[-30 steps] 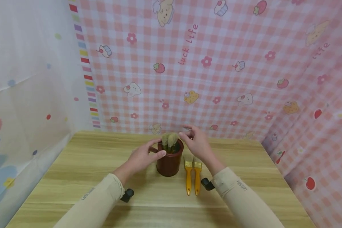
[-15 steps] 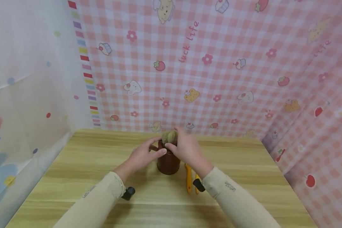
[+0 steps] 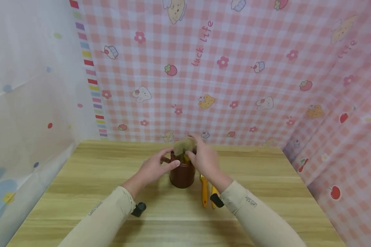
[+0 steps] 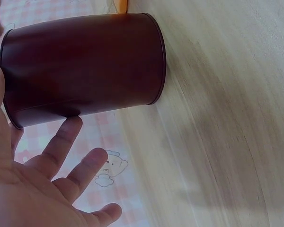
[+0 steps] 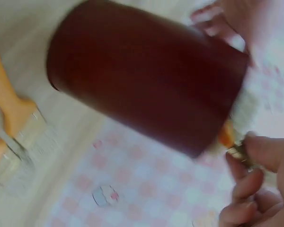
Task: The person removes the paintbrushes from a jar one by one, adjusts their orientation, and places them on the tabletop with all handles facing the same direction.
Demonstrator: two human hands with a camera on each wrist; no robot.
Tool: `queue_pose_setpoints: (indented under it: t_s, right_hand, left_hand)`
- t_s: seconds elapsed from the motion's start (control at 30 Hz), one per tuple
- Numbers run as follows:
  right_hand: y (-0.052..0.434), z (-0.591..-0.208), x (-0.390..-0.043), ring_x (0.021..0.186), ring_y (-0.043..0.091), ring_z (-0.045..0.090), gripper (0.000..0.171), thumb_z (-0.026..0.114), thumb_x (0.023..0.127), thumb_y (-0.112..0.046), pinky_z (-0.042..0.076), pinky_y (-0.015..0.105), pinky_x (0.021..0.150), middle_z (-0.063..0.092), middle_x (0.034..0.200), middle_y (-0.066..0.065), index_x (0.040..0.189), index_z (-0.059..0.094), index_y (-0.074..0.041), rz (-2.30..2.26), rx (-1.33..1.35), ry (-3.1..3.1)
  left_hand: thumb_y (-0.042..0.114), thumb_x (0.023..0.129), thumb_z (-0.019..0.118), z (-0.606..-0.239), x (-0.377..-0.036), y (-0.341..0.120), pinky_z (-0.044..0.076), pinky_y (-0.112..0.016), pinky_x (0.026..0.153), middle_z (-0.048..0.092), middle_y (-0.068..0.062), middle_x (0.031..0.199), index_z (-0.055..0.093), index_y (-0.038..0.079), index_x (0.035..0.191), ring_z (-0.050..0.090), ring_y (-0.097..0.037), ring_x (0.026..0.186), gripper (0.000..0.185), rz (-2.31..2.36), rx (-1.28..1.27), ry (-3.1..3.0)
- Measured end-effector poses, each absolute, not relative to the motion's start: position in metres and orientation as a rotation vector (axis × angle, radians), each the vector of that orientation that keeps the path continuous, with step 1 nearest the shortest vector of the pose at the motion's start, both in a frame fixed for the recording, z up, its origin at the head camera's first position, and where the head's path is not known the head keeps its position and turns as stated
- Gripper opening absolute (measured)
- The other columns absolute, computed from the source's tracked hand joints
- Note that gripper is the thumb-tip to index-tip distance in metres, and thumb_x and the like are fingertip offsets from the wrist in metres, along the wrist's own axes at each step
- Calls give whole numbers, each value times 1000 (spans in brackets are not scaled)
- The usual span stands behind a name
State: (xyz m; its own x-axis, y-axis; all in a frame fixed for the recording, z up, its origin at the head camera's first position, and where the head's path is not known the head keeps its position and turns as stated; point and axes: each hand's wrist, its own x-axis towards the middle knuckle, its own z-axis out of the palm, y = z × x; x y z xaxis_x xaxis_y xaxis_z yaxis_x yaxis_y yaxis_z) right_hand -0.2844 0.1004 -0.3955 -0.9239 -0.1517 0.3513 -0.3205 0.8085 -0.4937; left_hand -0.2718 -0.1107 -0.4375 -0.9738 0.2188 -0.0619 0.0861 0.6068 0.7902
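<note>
A dark brown cylindrical pot (image 3: 182,176) stands upright on the wooden table, with pale brush bristles (image 3: 179,147) sticking up out of its mouth. My left hand (image 3: 153,169) holds the pot at the rim: in the left wrist view the thumb is at the rim, one fingertip touches the wall, and other fingers spread away. Over the pot's mouth, my right hand (image 3: 207,161) pinches a paintbrush (image 5: 240,152) by its metal band between thumb and fingers. Some of its orange handle shows at the rim; the rest is hidden inside the pot.
Two yellow-orange paintbrushes (image 3: 204,195) lie side by side on the table (image 3: 160,223), right of the pot, partly covered by my right arm. A pink checked cloth (image 3: 244,120) hangs behind the table. Black wrist devices (image 3: 139,209) sit below both sleeves.
My right hand has come in from the right to the pot's mouth and pinches a brush there; its bristles have shifted slightly. The left hand stays at the rim.
</note>
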Motion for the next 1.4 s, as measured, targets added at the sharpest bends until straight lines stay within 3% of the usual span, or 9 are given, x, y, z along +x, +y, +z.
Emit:
queue_pose_setpoints:
  t_s: [0.2, 0.33, 0.43, 0.5, 0.57, 0.63, 1.03, 1.2, 1.4]
  right_hand:
    - [139, -362, -291, 63, 11, 61, 52, 80, 99, -19, 45, 24, 52, 81, 92, 16, 148, 63, -20, 1294, 388, -2377]
    - [183, -347, -294, 65, 9, 65, 58, 81, 98, -22, 44, 25, 53, 80, 105, 21, 152, 60, -27, 1523, 268, -2327]
    - [220, -354, -299, 89, 18, 77, 63, 80, 99, -28, 58, 28, 68, 75, 129, 23, 157, 55, -30, 1564, 147, -2480]
    - [240, -367, -302, 114, 31, 75, 68, 80, 99, -31, 63, 40, 90, 69, 140, 26, 161, 51, -28, 1540, 99, -2631]
    - [259, -384, -304, 134, 41, 66, 71, 78, 100, -32, 56, 55, 108, 63, 148, 27, 163, 47, -24, 1517, 81, -2783]
    - [274, -404, -306, 141, 46, 58, 73, 76, 102, -34, 51, 64, 112, 57, 154, 28, 166, 43, -20, 1478, 68, -2926]
    - [292, -468, -311, 117, 29, 67, 67, 75, 102, -28, 56, 41, 88, 61, 148, 27, 161, 48, -12, 1449, 171, -3169]
    - [285, -472, -310, 136, 46, 59, 65, 75, 102, -24, 54, 56, 108, 47, 161, 31, 160, 50, -10, 1440, 229, -3164]
    - [278, -476, -309, 154, 58, 33, 60, 75, 102, -24, 27, 73, 124, 35, 168, 33, 157, 54, -11, 1367, 241, -3175]
  left_hand:
    - [65, 98, 68, -439, -270, -109, 52, -61, 110, 71, -5, 139, 41, 45, 162, 66, -33, 131, 73, 1312, 242, 2682]
    - [64, 99, 68, -441, -269, -110, 50, -63, 112, 70, -5, 140, 40, 46, 162, 64, -35, 134, 71, 1322, 237, 2680]
    - [63, 100, 68, -443, -268, -113, 49, -65, 113, 70, -5, 141, 40, 45, 163, 63, -36, 137, 71, 1327, 237, 2679]
    - [62, 100, 68, -444, -268, -114, 49, -64, 113, 70, -6, 141, 39, 44, 163, 62, -37, 138, 72, 1328, 236, 2675]
    - [62, 100, 67, -444, -268, -115, 49, -64, 113, 70, -6, 142, 39, 44, 163, 61, -38, 139, 72, 1332, 237, 2671]
    - [63, 100, 67, -445, -268, -116, 50, -63, 113, 70, -6, 142, 39, 44, 163, 60, -39, 140, 72, 1334, 231, 2670]
    - [63, 100, 66, -443, -269, -114, 50, -62, 113, 70, -5, 143, 39, 44, 164, 62, -36, 138, 72, 1314, 250, 2686]
    - [63, 100, 66, -440, -269, -111, 51, -61, 112, 70, -5, 142, 39, 44, 164, 64, -33, 135, 72, 1314, 261, 2688]
    - [62, 101, 66, -439, -270, -110, 50, -62, 113, 70, -5, 142, 39, 43, 164, 63, -35, 137, 71, 1309, 270, 2692]
